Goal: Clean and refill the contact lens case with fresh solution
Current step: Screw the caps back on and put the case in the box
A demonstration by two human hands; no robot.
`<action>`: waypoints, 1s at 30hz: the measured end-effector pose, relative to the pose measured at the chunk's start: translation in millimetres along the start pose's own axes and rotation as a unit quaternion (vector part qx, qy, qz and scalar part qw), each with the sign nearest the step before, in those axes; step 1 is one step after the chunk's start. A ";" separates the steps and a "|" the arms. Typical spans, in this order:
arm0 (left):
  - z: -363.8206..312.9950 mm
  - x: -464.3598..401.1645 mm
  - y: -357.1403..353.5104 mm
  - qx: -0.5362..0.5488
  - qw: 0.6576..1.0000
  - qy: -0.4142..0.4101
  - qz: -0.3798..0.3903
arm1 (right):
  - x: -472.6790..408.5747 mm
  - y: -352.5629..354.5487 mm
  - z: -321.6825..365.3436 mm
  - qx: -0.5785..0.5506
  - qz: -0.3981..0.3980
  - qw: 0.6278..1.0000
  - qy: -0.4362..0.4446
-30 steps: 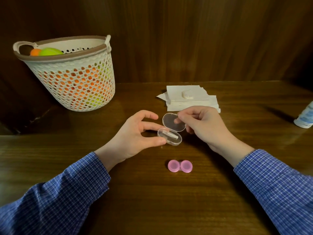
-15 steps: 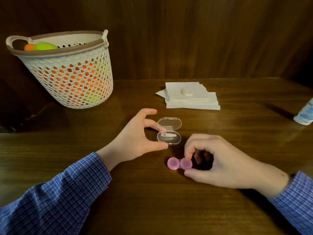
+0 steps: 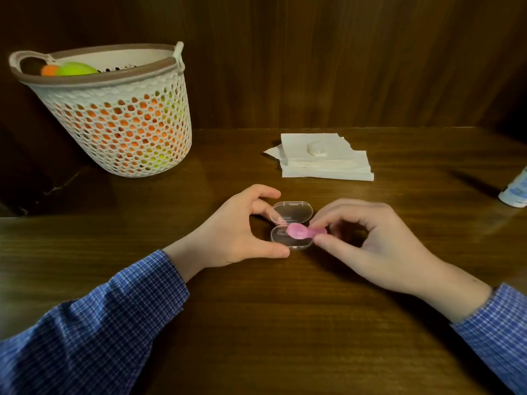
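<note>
- My left hand steadies the clear box, thumb against its front edge, a finger at the hinged lid, which stands open.
- My right hand pinches the pink lens case between thumb and forefinger — its free end hangs over the box's tray.
- Step, as I judge it: stowing the case in the box. Next: lower it flat, let go, fold the lid down.
- Whether the case touches the tray, I cannot tell; something pale lies beneath it.
- Solution bottle — cut off at the right edge, label unreadable.
</note>
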State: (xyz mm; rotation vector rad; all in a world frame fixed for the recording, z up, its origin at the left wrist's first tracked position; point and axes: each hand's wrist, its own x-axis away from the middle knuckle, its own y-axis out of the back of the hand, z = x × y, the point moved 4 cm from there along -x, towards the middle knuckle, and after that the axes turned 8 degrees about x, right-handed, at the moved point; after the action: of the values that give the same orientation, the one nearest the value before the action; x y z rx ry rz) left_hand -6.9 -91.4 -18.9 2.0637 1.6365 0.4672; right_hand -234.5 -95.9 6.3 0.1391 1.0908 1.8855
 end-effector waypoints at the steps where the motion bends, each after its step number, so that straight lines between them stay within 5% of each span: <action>1: -0.2 0.3 -0.3 0.002 1.000 0.000 0.001 | -1.7 -2.9 0.3 0.013 0.005 1.000 -0.003; 9: -2.0 1.1 -2.2 0.011 1.000 -0.018 0.000 | -6.2 -16.2 9.1 0.099 0.049 0.993 0.031; 24: 0.0 -0.6 -2.3 -0.009 1.000 -0.024 0.004 | -5.0 -22.0 -0.4 0.094 0.002 0.996 -0.010; 30: -3.4 2.3 -1.6 -0.004 0.999 -0.033 0.010 | -2.8 -24.2 4.9 0.092 0.041 0.995 0.005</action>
State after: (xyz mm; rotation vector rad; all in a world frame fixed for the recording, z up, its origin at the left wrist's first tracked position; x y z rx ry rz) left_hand -9.4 -88.4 -16.9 2.0695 1.5757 0.4073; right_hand -214.5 -90.5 -7.6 0.2833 1.2820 1.8584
